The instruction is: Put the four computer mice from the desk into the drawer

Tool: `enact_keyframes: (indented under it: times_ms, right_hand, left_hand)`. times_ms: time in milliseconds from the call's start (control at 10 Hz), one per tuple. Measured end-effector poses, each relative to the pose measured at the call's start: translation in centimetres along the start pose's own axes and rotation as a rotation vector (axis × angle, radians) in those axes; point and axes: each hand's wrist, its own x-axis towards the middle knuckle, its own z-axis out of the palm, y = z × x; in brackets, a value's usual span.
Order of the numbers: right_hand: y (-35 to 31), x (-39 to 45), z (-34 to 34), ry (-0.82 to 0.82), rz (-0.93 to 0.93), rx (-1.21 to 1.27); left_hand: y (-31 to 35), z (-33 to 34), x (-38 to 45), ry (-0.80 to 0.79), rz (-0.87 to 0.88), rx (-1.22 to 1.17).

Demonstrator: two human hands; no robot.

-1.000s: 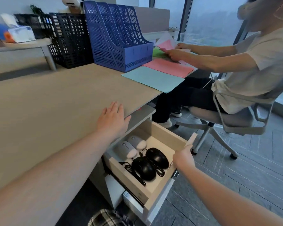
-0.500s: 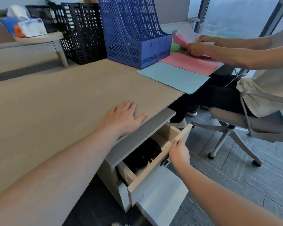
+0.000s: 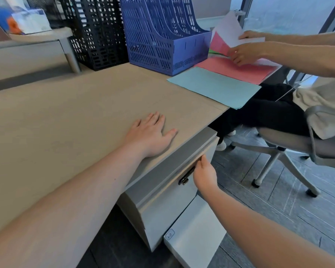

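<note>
Grey floor (image 3: 307, 209), window (image 3: 288, 14), swivel chair (image 3: 290, 151)

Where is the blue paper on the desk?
The blue paper lies flat at the desk's far right edge, just in front of the blue file rack and beside the pink paper.

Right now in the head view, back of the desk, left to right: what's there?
Tissue box → black mesh file rack → blue file rack → light blue sheet → pink sheet, with another person's hand on it.
</note>
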Motion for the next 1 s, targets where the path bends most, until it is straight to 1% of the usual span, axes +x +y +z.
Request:
enact_keyframes:
  times_ms: [200, 400, 500, 700, 800, 900, 1000]
  right_hand:
    - [-0.5, 1.0, 1.2, -0.009, 0.046, -0.004]
    - [-0.9, 1.0, 1.3, 0.030, 0.049, 0.021]
    - [-1.4, 1.0, 1.0, 0.026, 0.034, -0.063]
    - [-1.1, 1.5, 0.6, -0.085, 0.049, -0.159]
    - [-0.7, 2.1, -0.1, -0.137, 0.013, -0.237]
    - [-0.9, 1.7, -1.7, -0.206, 0.052, -0.332]
    - [-1.6, 1.9, -2.7, -0.233, 0.088, -0.327]
  left_hand:
    - [0.0, 0.0, 0.2, 0.001, -0.002, 0.005]
    - [0.0, 0.1, 0.3, -0.002, -0.002, 0.015]
    - [0.1, 0.0, 0.3, -0.012, -0.014, 0.025]
    - [0.3, -0.1, 0.2, -0.016, -0.020, 0.032]
    - [0.3, -0.3, 0.0, -0.029, -0.018, 0.032]
    - [0.5, -0.4, -0.3, -0.034, -0.016, 0.026]
    - [0.5, -0.6, -0.4, -0.014, -0.005, 0.005]
